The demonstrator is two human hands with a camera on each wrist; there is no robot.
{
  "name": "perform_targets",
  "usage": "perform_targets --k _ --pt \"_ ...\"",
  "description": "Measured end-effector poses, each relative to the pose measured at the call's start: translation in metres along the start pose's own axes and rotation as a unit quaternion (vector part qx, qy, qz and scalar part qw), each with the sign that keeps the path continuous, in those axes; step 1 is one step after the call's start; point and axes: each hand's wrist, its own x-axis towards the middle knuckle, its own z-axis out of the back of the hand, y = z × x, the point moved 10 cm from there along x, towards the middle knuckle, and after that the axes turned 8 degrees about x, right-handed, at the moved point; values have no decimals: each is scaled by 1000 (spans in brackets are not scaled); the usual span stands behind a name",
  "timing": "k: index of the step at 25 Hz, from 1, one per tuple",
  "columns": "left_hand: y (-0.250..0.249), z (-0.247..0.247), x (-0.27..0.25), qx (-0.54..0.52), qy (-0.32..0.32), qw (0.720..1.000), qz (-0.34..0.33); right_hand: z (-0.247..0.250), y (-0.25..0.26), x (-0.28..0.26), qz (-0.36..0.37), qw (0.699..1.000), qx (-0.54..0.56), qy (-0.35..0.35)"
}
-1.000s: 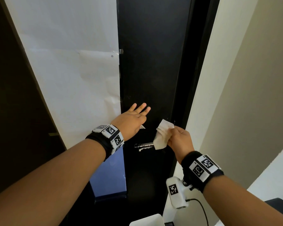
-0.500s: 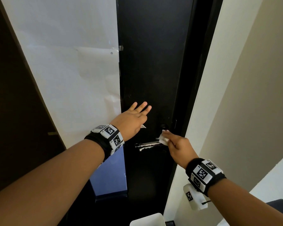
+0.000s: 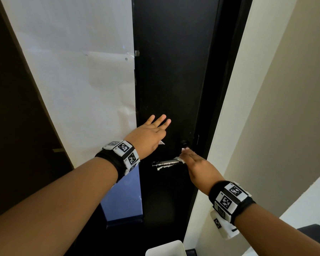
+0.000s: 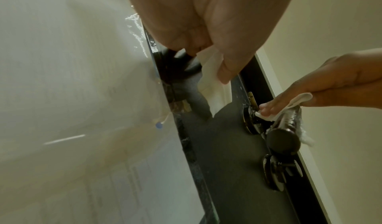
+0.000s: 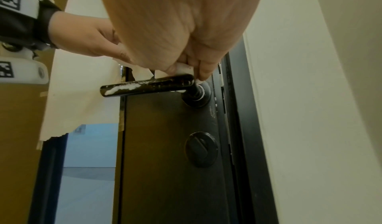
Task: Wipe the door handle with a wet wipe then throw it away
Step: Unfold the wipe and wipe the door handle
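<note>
A dark lever door handle (image 3: 164, 163) (image 5: 144, 86) with white smears sticks out of the black door (image 3: 174, 71). My right hand (image 3: 196, 161) lies over the handle's inner end by the round base and pinches the white wet wipe (image 3: 181, 159) (image 4: 297, 101) (image 5: 184, 69) against it. Up and left of the handle, my left hand (image 3: 148, 137) rests on the door with straight fingers. Its thumb pinches a second white sheet (image 4: 215, 87) against the palm; only a corner of that sheet (image 3: 161, 142) shows from above.
A round thumb-turn lock (image 5: 201, 149) sits below the handle. White paper (image 3: 78, 71) covers the panel left of the door. A cream wall (image 3: 284, 108) stands close on the right. The rim of a white bin (image 3: 164, 249) shows at the bottom edge.
My right hand has lowered the wipe from above the handle and slid it along to the inner end by the base. My left hand has stayed on the door.
</note>
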Motion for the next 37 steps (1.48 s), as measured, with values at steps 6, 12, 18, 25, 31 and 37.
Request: perform_targets --k 6,12,18,25,31,37 --pt "-1 0 0 3 -5 1000 -8 -10 29 10 -33 999 -17 0" --pt "-2 -1 0 5 -6 1000 -8 -26 64 22 -42 999 -19 20" --pt "0 -2 0 9 -10 1000 -5 -34 93 27 21 998 60 27" --pt "0 -3 1 13 -8 1000 -9 -28 115 13 101 984 127 69" --pt "-1 -2 0 7 -9 1000 -10 43 38 -6 -126 940 281 -146" --pt "-1 -2 -1 9 -10 1000 -9 58 -51 -51 -404 831 282 -258"
